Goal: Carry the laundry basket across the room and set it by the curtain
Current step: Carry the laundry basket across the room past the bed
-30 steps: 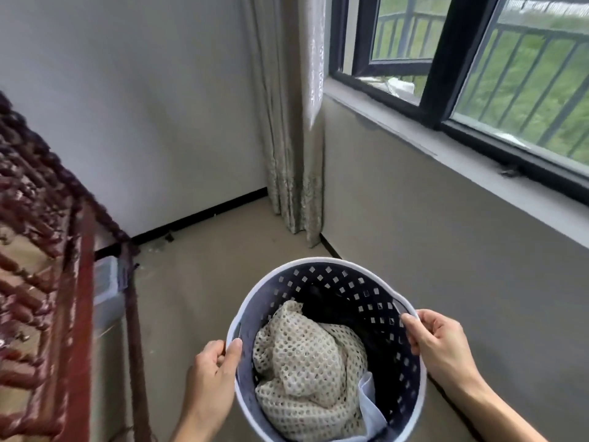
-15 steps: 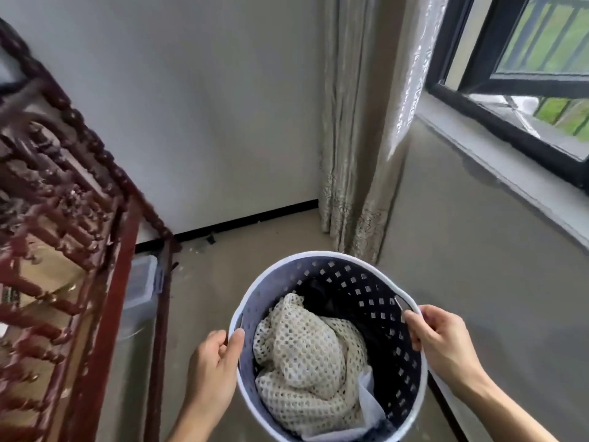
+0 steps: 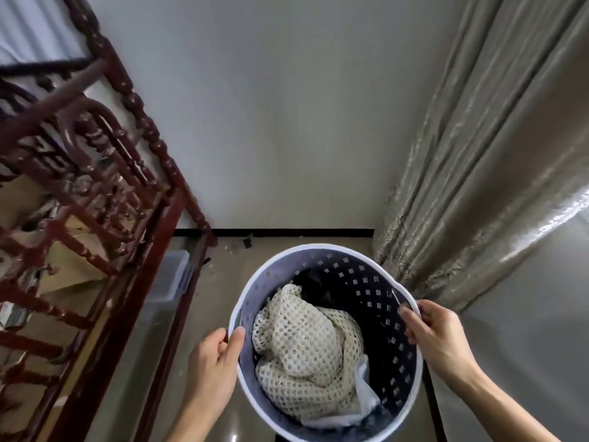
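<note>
Both of your hands are clamped on the rim of the laundry basket (image 3: 322,339): your left hand (image 3: 213,365) has the thumb hooked over the white lip on its near-left side, fingers curled underneath, and your right hand (image 3: 439,339) pinches the lip on the opposite side, thumb inside, fingers wrapped outside. That opposed grip looks chosen to keep the load level, with the weight shared across the basket's width.

You hold the basket off the floor (image 3: 204,330), in front of your body, its mouth open upward and tipped slightly toward you; its long axis runs top to bottom, roughly vertical. Inside it, a cream mesh garment (image 3: 306,349) fills the near-left part, a white cloth (image 3: 366,393) pokes out at the near edge, and something dark lies on the far side, too shadowed to identify.

Taking the basket as your landmark: the curtain (image 3: 471,193) hangs just beyond it to the far right, its hem close to the rim beside your right hand. Straight ahead of the basket is the plain wall (image 3: 271,122) with a dark skirting strip. To the basket's left stands a dark red carved wooden frame (image 3: 95,193), and a clear plastic box (image 3: 169,275) sits on the floor beside it.

You seem nearly at the drop spot; lowering it remains.
</note>
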### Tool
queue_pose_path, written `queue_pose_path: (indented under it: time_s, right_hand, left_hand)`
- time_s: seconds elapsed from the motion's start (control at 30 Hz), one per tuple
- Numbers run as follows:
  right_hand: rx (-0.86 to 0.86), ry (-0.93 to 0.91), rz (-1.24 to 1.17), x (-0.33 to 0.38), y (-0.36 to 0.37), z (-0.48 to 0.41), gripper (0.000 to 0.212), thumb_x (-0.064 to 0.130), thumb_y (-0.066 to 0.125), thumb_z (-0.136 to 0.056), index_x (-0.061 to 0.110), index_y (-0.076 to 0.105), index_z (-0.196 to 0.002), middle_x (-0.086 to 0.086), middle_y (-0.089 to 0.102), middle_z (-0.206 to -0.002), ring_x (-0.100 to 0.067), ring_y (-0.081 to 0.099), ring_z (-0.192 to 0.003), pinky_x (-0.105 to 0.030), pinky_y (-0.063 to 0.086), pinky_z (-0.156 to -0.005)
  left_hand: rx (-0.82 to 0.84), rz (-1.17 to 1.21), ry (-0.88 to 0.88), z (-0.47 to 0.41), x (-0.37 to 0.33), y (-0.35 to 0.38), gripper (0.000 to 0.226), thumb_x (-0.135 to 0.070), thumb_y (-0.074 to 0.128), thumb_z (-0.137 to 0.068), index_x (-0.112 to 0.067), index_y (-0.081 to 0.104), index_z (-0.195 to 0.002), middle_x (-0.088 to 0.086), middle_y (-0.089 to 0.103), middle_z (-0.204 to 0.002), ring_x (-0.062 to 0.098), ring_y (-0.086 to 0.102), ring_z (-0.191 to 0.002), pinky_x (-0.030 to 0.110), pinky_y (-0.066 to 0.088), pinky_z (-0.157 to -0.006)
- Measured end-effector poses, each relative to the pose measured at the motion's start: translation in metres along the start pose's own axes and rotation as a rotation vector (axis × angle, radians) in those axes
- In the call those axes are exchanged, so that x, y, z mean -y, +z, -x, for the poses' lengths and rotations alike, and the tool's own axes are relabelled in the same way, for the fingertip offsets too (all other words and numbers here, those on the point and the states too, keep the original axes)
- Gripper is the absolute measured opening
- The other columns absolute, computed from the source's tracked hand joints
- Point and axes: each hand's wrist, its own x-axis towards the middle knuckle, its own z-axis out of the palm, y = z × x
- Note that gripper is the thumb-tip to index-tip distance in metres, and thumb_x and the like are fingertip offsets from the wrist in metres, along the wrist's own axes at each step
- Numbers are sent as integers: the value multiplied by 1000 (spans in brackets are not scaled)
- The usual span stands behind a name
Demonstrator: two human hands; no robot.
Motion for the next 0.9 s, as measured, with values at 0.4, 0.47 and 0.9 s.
queue_pose_path:
  time_s: [0.4, 0.47, 0.9]
  right_hand:
    - [-104, 82, 31, 76, 81, -182, 31, 21, 66, -87, -3, 62, -67, -19, 64, -56, -13, 55, -44, -38, 47, -51]
    - [-140, 110, 17, 85, 86, -205, 29, 19, 66, -86, -3, 63, -67, -18, 66, -57, -8, 56, -42, -36, 46, -52]
    - [-109, 411, -36, 63, 107, -402, 31, 30, 61, -90, 5, 64, -72, -19, 67, -65, -27, 61, -56, -33, 41, -54]
  left_hand:
    - [107, -19, 67, -266, -37, 18, 49, -34, 57, -85, 6, 42, -62, 8, 40, -50, 15, 38, -49, 29, 28, -52]
    - [140, -26, 74, -302, -51, 25, 46, -32, 58, -86, 4, 44, -61, 11, 42, -47, 16, 40, -49, 29, 30, -52]
    - [357, -198, 48, -495, -105, 147, 42, -20, 59, -92, -13, 47, -52, -10, 48, -35, 4, 41, -36, 18, 29, -42]
